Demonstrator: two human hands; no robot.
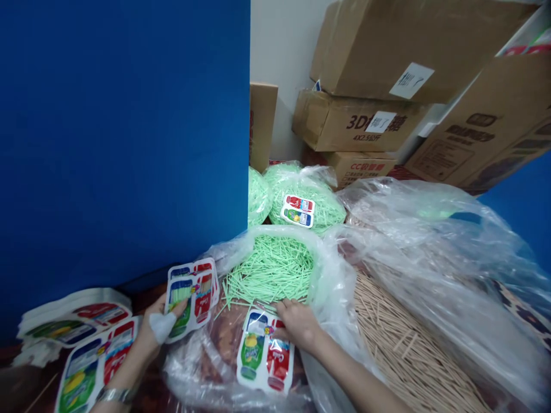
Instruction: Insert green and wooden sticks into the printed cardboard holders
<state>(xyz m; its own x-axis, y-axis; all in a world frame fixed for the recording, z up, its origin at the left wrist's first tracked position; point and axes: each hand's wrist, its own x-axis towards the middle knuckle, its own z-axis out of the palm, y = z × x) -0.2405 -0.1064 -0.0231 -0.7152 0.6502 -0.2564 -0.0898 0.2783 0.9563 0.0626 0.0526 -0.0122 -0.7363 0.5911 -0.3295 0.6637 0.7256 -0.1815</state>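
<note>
My left hand (155, 322), with something white wrapped at the thumb side, grips a few overlapping printed packets (203, 298) showing a green and a red soda bottle. Thin sticks show at the windows of these packets. My right hand (299, 326) has curled fingers at the upper right edge of another such packet (252, 350), which lies on clear plastic. Just beyond that hand, a pile of thin light-green sticks (275, 267) sits in an opened clear plastic bag (333, 287).
Stacked packets (97, 310) lie at the far left below a blue panel (124, 126). Brown sticks (404, 338) fill another bag at the right. Behind stand a closed bag of green sticks (325, 209) with a packet (298, 210) on it, and cardboard boxes (336, 123).
</note>
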